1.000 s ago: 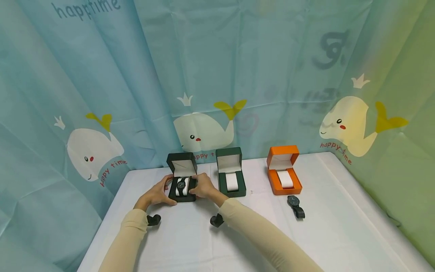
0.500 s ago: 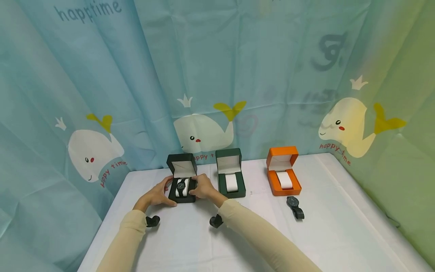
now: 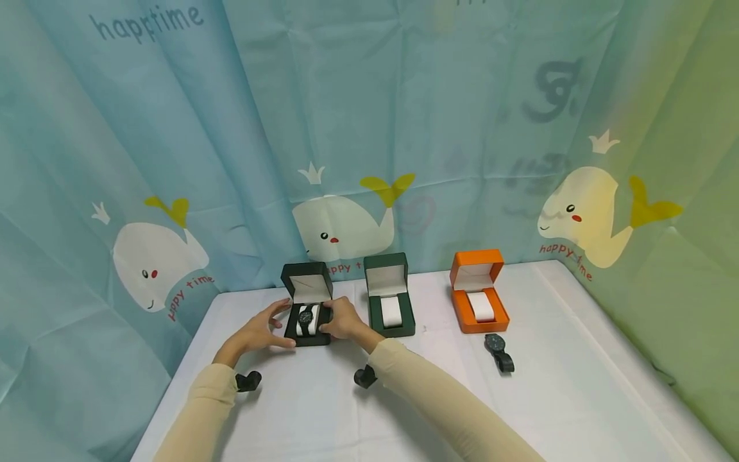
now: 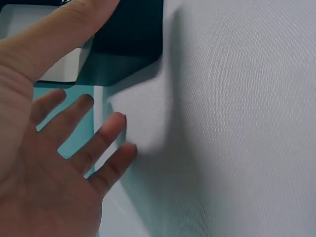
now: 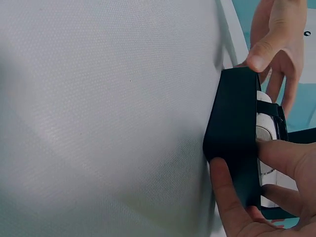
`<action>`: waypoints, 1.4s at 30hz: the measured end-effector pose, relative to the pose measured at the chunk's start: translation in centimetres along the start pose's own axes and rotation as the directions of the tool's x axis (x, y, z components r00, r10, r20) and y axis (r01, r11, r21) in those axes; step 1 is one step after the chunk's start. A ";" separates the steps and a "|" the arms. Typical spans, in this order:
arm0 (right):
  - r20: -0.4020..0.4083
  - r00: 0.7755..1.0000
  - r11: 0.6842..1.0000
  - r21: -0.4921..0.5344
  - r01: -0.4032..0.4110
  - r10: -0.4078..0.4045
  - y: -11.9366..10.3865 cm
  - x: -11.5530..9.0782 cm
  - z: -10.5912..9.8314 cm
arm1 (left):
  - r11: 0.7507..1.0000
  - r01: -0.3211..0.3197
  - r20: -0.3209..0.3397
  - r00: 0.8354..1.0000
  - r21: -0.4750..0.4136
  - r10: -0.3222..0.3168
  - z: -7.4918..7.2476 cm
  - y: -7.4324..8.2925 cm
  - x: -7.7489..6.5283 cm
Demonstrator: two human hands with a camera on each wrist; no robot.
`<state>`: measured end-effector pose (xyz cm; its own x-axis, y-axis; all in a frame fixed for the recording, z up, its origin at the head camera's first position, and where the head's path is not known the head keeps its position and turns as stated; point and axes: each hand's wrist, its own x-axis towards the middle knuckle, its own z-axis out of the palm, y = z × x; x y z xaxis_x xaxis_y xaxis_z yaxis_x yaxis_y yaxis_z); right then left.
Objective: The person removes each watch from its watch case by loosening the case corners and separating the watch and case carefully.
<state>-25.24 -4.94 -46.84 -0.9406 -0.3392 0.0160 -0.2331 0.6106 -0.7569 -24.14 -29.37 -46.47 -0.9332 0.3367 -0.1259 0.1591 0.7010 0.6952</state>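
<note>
A black watch box [image 3: 290,338] stands with its lid up at the left of the white table. Inside it, a black wristwatch [image 3: 305,317] is wrapped round a white cushion [image 3: 314,319]. My right hand [image 3: 345,319] grips the box's right side; in the right wrist view its fingers [image 5: 224,190] lie along the outer wall and over the rim. At the left side my left hand [image 3: 256,331] is spread, its thumb close to the front left corner. The left wrist view shows the other fingers [image 4: 113,129] straight and apart from the box; whether the thumb touches it, I cannot tell.
A green watch box [image 3: 407,324] with a white cushion stands raised-lidded right of the black one. Farther right is an orange watch box [image 3: 501,316], likewise with a cushion. Before it lies a second dark wristwatch [image 3: 499,352]. A printed curtain [image 3: 450,128] hangs behind the table.
My left hand has drawn slightly left, away from the black box, and its fingers have spread. The right hand keeps its place on the box. The view has shifted a little.
</note>
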 end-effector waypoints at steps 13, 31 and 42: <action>-0.003 1.000 1.000 -0.012 0.002 -0.002 -0.2 -0.1 -0.1 | 0.999 0.001 -0.059 0.998 -0.044 -0.003 -0.3 0.4 -0.1; 0.001 1.000 1.000 0.001 0.001 -0.001 -0.1 -0.3 0.1 | 1.000 0.015 -0.115 0.993 0.023 -0.012 0.1 0.8 -0.2; -0.011 1.000 1.000 0.006 0.011 -0.011 0.0 -0.2 0.0 | 0.990 -0.039 -0.059 0.997 0.139 0.048 -0.5 2.8 0.8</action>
<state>-25.09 -4.89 -46.81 -0.9407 -0.3377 0.0312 -0.2416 0.6027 -0.7605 -24.63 -27.42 -44.31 -0.9419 0.3322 -0.0505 0.2388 0.7676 0.5948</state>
